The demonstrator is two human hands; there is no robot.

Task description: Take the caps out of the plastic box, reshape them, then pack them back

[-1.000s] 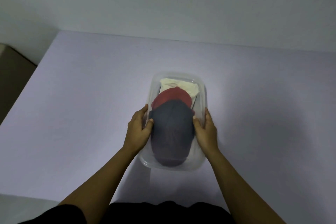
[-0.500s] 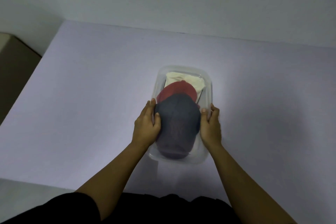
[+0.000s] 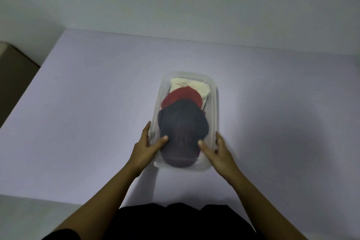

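Three caps (image 3: 182,96) nested in plastic box (image 3: 216,103), navy cap (image 3: 183,128) at its near end. Left hand (image 3: 145,148), right hand (image 3: 218,152) flanking box: fingers straight, thumbs touching navy cap. Risk: snug fit dragging box upward.

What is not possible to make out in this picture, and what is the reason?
Head view.
The cream cap: mostly covered by the red cap.
The red cap: near half hidden under the dark cap.
The mark on the dark cap: too dim to read.
The right hand: motion blur, so its hold on the plastic box is unclear.
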